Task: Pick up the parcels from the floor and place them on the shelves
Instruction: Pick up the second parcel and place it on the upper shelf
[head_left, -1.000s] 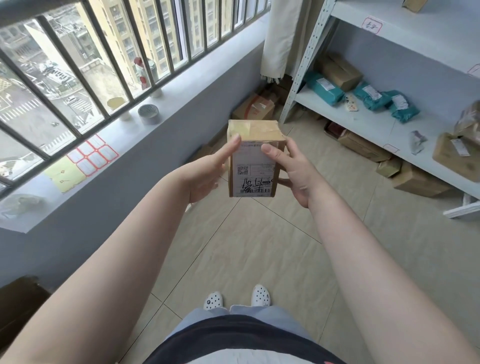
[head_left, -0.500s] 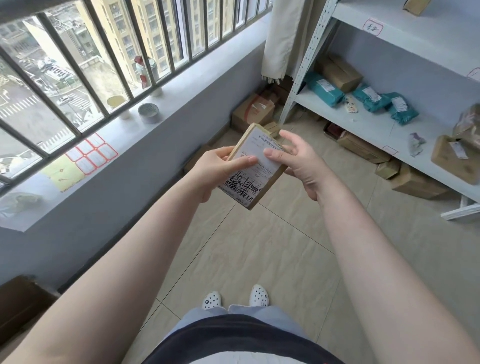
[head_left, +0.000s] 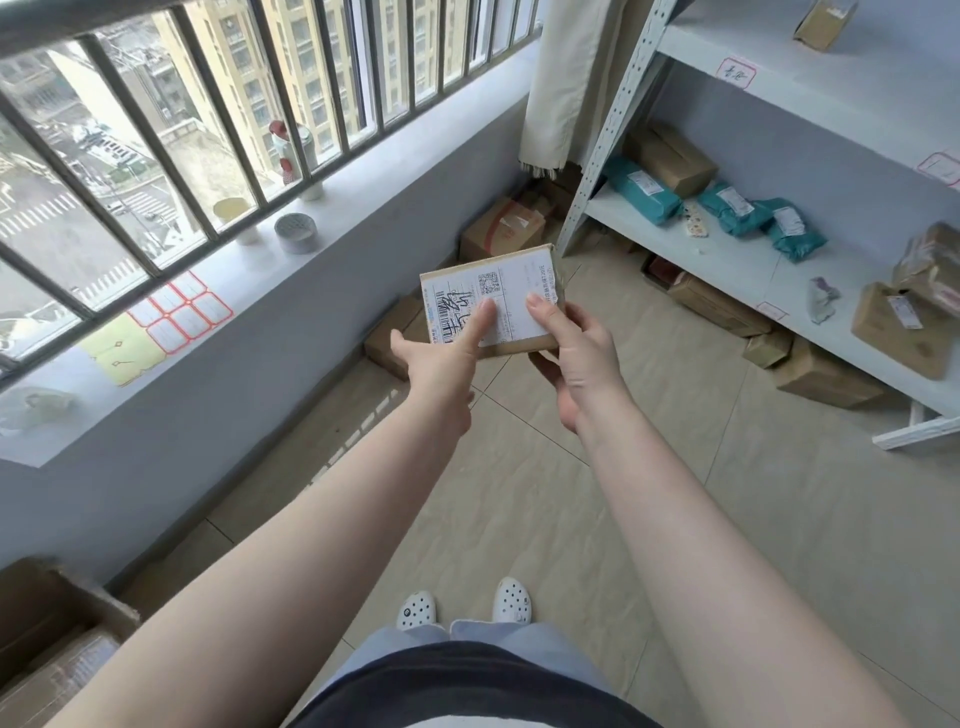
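I see my left hand (head_left: 441, 364) stretched forward at about waist height, palm under the near-left corner of the parcel (head_left: 491, 301), thumb laid flat on its label; that grip is clamped on the parcel. The parcel, a flat brown box, is held in the air over the floor (head_left: 519, 519), label face tilted up toward me, its long axis running left to right, the far edge raised. My right hand (head_left: 576, 358) cups the near-right corner, thumb pressed on the label, its grip also clamped on the parcel. To the right stand the shelves (head_left: 727, 260), well apart from the parcel.
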